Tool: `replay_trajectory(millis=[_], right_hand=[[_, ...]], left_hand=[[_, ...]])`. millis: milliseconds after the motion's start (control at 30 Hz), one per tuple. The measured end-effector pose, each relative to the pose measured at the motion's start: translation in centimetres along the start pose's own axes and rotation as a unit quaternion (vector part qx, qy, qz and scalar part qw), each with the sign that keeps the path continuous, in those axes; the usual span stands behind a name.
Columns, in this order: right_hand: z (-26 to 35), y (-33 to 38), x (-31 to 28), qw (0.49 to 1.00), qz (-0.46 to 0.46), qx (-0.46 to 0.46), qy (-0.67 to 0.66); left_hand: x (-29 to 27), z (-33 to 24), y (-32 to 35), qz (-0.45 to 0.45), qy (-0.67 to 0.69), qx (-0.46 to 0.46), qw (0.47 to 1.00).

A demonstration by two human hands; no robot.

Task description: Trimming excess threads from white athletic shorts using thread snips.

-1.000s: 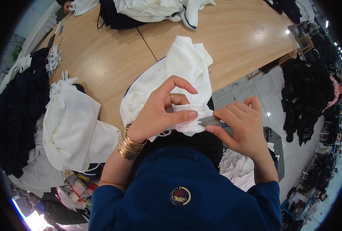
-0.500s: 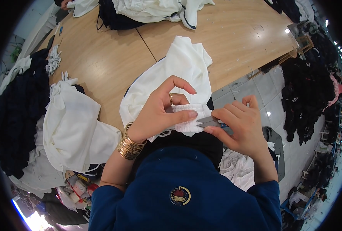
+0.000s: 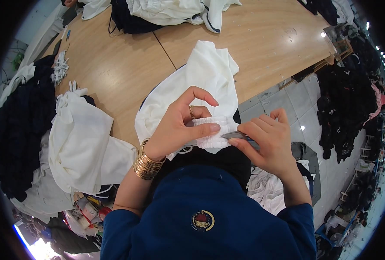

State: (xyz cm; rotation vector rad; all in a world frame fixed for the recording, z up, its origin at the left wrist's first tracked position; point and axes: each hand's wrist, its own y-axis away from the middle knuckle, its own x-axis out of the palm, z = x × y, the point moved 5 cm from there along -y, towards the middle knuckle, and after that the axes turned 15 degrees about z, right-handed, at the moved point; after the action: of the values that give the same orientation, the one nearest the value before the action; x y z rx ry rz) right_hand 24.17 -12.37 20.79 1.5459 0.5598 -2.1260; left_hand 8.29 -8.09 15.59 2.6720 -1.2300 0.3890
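Observation:
A white garment (image 3: 201, 82) lies over the edge of a wooden table (image 3: 114, 65) and runs down toward my lap. My left hand (image 3: 181, 125), with a ring and several gold bangles at the wrist, pinches the garment's gathered elastic band (image 3: 212, 132) between thumb and fingers. My right hand (image 3: 266, 141) holds a small grey metal tool (image 3: 235, 135), its tip pressed against the right end of that band. Both hands meet close above my dark blue top.
A heap of white garments (image 3: 79, 147) lies at the left table edge, dark clothes (image 3: 19, 125) beyond it. More white and dark garments (image 3: 166, 11) sit at the far side. A rack of dark clothing (image 3: 348, 99) stands at right over a tiled floor.

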Motion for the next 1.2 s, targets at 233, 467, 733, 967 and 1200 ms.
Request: replay_trajectory(millis=[233, 467, 733, 967, 1200], right_hand=[[0.05, -0.03, -0.39, 0.999, -0.013, -0.003, -0.035], [-0.8, -0.13, -0.55, 0.989, -0.023, 0.064, -0.129], [-0.71, 0.47, -0.38, 0.995, 0.012, 0.031, -0.099], [-0.42, 0.65, -0.57, 0.998, 0.009, 0.012, -0.062], [-0.14, 0.59, -0.35, 0.999, -0.004, 0.004, -0.035]], left_hand=[[-0.05, -0.08, 0.14, -0.004, -0.001, 0.001, 1.0], [0.03, -0.11, 0.18, -0.004, -0.002, 0.008, 1.0], [-0.19, -0.08, 0.22, -0.011, -0.002, 0.01, 1.0], [0.12, -0.35, 0.09, -0.003, -0.005, 0.007, 1.0], [0.04, -0.02, 0.09, -0.008, -0.005, 0.01, 1.0]])
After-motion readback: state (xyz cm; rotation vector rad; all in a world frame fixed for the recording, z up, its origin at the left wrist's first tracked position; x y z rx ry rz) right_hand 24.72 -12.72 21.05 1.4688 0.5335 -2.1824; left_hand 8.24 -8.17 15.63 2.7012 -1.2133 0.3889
